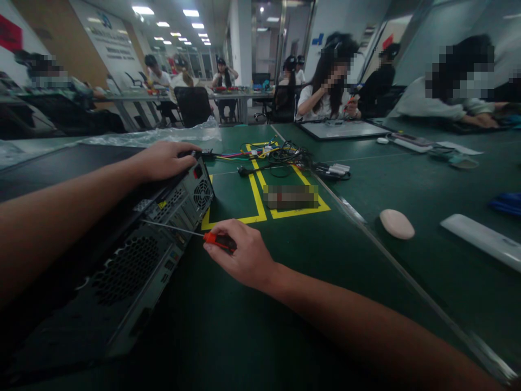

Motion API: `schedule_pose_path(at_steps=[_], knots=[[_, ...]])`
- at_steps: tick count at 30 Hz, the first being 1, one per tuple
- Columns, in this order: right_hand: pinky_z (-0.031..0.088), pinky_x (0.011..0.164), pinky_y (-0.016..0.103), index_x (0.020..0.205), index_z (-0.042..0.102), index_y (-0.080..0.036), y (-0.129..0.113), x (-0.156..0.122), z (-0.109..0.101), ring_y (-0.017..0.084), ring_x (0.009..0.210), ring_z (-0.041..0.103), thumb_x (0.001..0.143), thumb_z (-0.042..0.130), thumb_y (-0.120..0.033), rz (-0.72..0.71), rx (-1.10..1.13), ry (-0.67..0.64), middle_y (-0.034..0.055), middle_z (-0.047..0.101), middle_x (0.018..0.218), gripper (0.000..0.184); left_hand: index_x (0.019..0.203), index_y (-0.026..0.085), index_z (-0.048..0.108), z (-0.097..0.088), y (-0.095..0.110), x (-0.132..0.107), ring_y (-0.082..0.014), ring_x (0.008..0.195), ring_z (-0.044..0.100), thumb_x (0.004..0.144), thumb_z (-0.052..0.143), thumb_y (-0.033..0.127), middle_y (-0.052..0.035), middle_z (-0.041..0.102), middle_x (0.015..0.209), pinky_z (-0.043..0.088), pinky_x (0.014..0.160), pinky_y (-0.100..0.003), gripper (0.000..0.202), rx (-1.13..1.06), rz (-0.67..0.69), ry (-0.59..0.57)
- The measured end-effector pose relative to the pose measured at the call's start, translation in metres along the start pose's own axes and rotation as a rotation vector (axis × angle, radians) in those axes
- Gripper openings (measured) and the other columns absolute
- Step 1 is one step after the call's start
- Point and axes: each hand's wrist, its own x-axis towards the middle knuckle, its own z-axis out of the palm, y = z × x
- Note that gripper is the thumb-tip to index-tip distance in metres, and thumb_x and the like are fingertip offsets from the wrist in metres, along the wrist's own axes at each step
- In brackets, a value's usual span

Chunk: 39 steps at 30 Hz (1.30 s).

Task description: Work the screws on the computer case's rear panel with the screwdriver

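A dark desktop computer case [134,255] lies on its side on the green table, its rear panel with fan grille [202,193] facing right. My left hand [165,159] rests on the case's top far corner, fingers curled over the edge. My right hand [242,252] is closed on a red-and-black screwdriver [217,240]. Its thin shaft points left, with the tip at the case's rear panel.
Yellow tape squares [256,198] mark the green table [285,304]. A tangle of cables [285,157] lies beyond them. A pale mouse [396,224] and white keyboard [480,239] sit to the right. Other people work at tables behind and to the right.
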Motion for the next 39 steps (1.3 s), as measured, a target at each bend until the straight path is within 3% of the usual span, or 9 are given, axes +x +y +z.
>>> schedule_pose_path(at_steps=[16, 26, 31, 39], knots=[[0.057, 0.083, 0.033, 0.111, 0.068, -0.02, 0.0, -0.001, 0.0, 0.019, 0.089, 0.07, 0.1, 0.069, -0.04, -0.006, -0.025, 0.008, 0.006, 0.075, 0.101, 0.023, 0.15, 0.026, 0.066, 0.005, -0.01, 0.006, -0.044, 0.125, 0.065, 0.087, 0.047, 0.059, -0.0117, 0.075, 0.134, 0.049, 0.11, -0.054, 0.074, -0.053, 0.027, 0.042], [0.055, 0.081, 0.031, 0.108, 0.073, -0.018, -0.001, 0.001, -0.003, 0.018, 0.087, 0.07, 0.106, 0.059, -0.045, -0.023, -0.03, -0.008, 0.0066, 0.075, 0.095, 0.031, 0.151, 0.024, 0.065, 0.008, -0.013, 0.008, -0.0405, 0.126, 0.066, 0.087, 0.045, 0.059, -0.0101, 0.072, 0.14, 0.048, 0.112, -0.048, 0.076, -0.066, 0.037, 0.061], [0.057, 0.081, 0.032, 0.119, 0.066, -0.018, -0.002, 0.0, -0.001, 0.019, 0.09, 0.071, 0.097, 0.07, -0.042, -0.022, -0.004, 0.022, 0.0067, 0.075, 0.103, 0.033, 0.152, 0.024, 0.065, 0.007, -0.012, 0.007, -0.0407, 0.126, 0.066, 0.087, 0.047, 0.059, -0.0107, 0.072, 0.141, 0.048, 0.112, -0.048, 0.076, -0.073, 0.03, 0.047], [0.058, 0.081, 0.032, 0.108, 0.066, -0.021, 0.0, 0.001, -0.002, 0.018, 0.089, 0.071, 0.099, 0.068, -0.035, -0.056, -0.03, 0.012, 0.005, 0.074, 0.101, 0.016, 0.15, 0.026, 0.066, 0.007, -0.01, 0.005, -0.0418, 0.13, 0.064, 0.086, 0.048, 0.058, -0.0103, 0.072, 0.141, 0.046, 0.114, -0.05, 0.074, -0.088, 0.037, 0.069]])
